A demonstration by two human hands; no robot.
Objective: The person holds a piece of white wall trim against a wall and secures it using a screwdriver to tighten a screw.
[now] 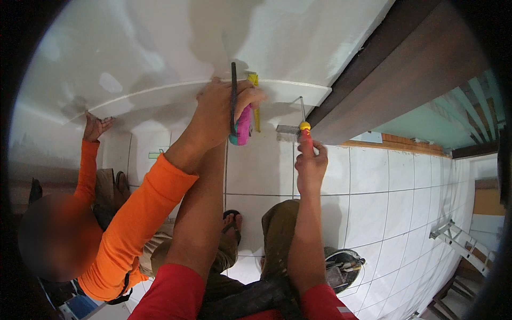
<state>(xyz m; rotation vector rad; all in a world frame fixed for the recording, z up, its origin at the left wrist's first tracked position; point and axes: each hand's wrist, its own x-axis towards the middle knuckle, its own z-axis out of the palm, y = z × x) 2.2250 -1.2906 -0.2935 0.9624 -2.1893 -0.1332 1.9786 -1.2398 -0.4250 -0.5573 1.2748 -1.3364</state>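
Note:
My right hand (312,169) is closed round the red and yellow handle of a screwdriver (305,130). Its shaft points up, with the tip against the right end of a long white strip (293,94) along the wall. My left forearm (198,224) reaches up beneath a co-worker's forearm, which hides my left hand. Fingers (249,96) there lie over a pink and teal tape measure (242,128) with a short yellow blade out; whose fingers they are is unclear. A thin dark strap or bar (233,96) stands beside them. The co-worker's other hand (97,127) presses the strip's left end.
An orange-sleeved co-worker (136,213) crouches at my left. A dark brown beam (397,69) slants along the right. A bucket of tools (343,269) stands on the white tiled floor (373,176), near my right arm. A metal ladder (464,245) is farther right.

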